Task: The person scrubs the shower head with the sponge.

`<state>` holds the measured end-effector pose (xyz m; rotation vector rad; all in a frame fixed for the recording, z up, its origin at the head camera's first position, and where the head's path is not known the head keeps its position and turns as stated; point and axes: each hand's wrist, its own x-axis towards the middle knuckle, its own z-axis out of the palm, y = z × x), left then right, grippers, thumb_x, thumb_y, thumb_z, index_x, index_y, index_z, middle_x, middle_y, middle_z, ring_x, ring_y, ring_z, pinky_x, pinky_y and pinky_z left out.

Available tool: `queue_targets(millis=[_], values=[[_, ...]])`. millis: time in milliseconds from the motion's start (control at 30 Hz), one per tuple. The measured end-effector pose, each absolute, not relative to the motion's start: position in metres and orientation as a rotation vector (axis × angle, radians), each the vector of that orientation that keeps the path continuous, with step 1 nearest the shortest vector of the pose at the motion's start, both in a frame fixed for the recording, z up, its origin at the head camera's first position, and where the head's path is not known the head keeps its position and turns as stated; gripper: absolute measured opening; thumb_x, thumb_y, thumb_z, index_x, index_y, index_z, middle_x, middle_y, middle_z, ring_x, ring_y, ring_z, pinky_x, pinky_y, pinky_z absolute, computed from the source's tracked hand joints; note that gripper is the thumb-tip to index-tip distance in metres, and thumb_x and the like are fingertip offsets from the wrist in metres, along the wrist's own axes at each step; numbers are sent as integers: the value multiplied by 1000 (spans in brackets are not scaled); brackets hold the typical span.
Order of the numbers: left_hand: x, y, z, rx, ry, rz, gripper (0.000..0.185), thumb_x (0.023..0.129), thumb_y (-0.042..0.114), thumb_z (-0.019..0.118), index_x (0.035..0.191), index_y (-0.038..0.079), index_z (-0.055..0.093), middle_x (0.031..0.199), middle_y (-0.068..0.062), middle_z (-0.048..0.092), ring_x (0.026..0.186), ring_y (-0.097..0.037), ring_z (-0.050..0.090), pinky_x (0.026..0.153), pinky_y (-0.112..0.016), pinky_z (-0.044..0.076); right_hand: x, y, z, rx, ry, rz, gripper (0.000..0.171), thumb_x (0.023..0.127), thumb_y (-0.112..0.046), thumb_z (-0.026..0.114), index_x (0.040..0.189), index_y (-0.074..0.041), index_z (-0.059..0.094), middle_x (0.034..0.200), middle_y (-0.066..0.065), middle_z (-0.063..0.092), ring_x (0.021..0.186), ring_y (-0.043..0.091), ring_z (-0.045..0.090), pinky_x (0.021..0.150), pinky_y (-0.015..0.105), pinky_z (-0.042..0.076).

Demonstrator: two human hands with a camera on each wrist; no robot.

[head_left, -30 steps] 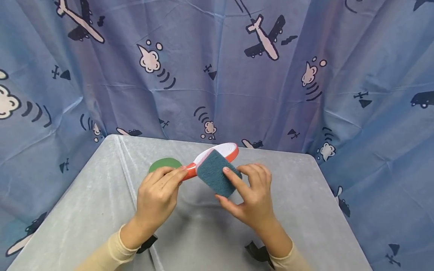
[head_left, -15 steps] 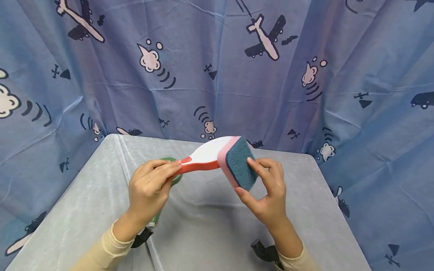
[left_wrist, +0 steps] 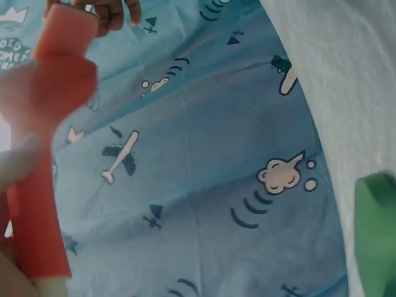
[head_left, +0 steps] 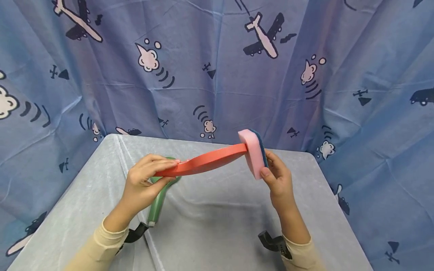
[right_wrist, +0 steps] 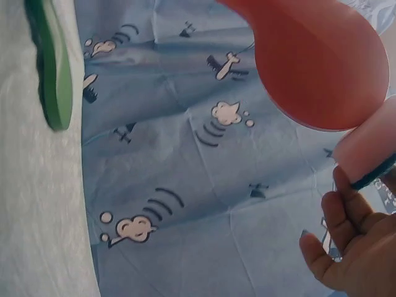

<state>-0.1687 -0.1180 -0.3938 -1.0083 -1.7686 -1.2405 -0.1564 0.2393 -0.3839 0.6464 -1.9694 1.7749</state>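
Note:
In the head view my left hand [head_left: 140, 186] pinches the handle of a red spoon-shaped paddle [head_left: 213, 160] between thumb and fingers. The paddle is raised above the table, its smooth red edge and underside showing. My right hand [head_left: 280, 180] grips a scouring sponge [head_left: 253, 154] with pink foam and a dark teal pad. The sponge stands on edge, its pink side against the paddle's rounded far end. From the right wrist view, the rounded red back of the paddle [right_wrist: 322, 55] meets the pink foam of the sponge [right_wrist: 368, 145].
Below my left hand, a green paddle-shaped utensil [head_left: 157, 205] lies on the grey cloth-covered table [head_left: 217, 233]. A blue curtain [head_left: 190, 67] with printed airplanes hangs around the table. Black wrist mounts [head_left: 271, 241] sit by both cuffs.
The paddle has turned from its white face to its red edge and underside. The sponge has moved right, from over the paddle's face to its tip, turning edge-on. My hands have moved apart.

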Motion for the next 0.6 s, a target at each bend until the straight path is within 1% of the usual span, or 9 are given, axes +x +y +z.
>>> queue_targets(millis=[33, 67, 133, 200, 267, 400, 500, 533, 600], values=[[-170, -120, -396, -1026, -1793, -1291, 32, 88, 24, 83, 112, 4, 78, 106, -11, 76, 103, -18, 67, 91, -19, 53, -156, 239, -383, 685, -1933, 1810, 45, 99, -19, 61, 142, -5, 58, 130, 2, 64, 108, 18, 59, 86, 21, 55], [-172, -123, -397, -1046, -1818, -1341, 33, 86, 20, 84, 114, 3, 77, 108, -11, 76, 105, -17, 66, 92, -20, 53, -155, 239, -381, 726, -1894, 1831, 46, 99, -22, 63, 141, -5, 58, 129, 3, 65, 106, 18, 59, 84, 22, 55], [-175, -127, -400, -1083, -1880, -1441, 39, 80, 6, 86, 117, 2, 75, 112, -11, 75, 108, -16, 65, 94, -22, 52, -153, 238, -380, 811, -1818, 1844, 49, 98, -28, 66, 140, -4, 59, 125, 5, 66, 103, 18, 59, 81, 23, 55], [-177, -131, -403, -1120, -1959, -1560, 50, 75, -7, 85, 122, 1, 73, 118, -9, 72, 111, -16, 64, 94, -22, 53, -152, 235, -378, 885, -1743, 1853, 50, 97, -29, 67, 138, -2, 60, 122, 5, 68, 101, 17, 59, 80, 23, 54], [-176, -133, -405, -1150, -2033, -1654, 57, 74, -16, 81, 127, 0, 70, 123, -7, 70, 112, -17, 64, 93, -23, 54, -150, 231, -377, 931, -1686, 1860, 50, 97, -31, 68, 138, -3, 61, 121, 5, 68, 99, 16, 59, 79, 22, 54], [-174, -132, -406, -1181, -2111, -1775, 55, 82, -16, 75, 134, -1, 64, 129, -4, 65, 114, -18, 62, 92, -23, 54, -148, 225, -379, 935, -1637, 1865, 53, 96, -32, 70, 139, -1, 60, 123, 6, 68, 100, 16, 59, 81, 22, 55], [-172, -129, -406, -1178, -2088, -1899, 50, 88, -13, 70, 136, -4, 61, 132, -3, 63, 111, -17, 62, 89, -23, 54, -149, 221, -382, 924, -1619, 1761, 59, 94, -33, 74, 138, 4, 58, 129, 8, 66, 111, 19, 59, 94, 27, 54], [-172, -128, -407, -1166, -2081, -1961, 49, 90, -12, 68, 137, -3, 60, 133, -2, 63, 109, -16, 63, 88, -23, 55, -151, 219, -382, 931, -1589, 1709, 61, 93, -33, 76, 137, 6, 58, 130, 9, 65, 113, 21, 59, 97, 28, 52], [-171, -127, -408, -1119, -2066, -2089, 46, 94, -9, 65, 138, 3, 61, 132, 2, 64, 104, -12, 64, 81, -21, 56, -153, 213, -382, 960, -1509, 1562, 64, 91, -33, 79, 132, 12, 58, 128, 14, 64, 116, 24, 58, 102, 32, 50]])
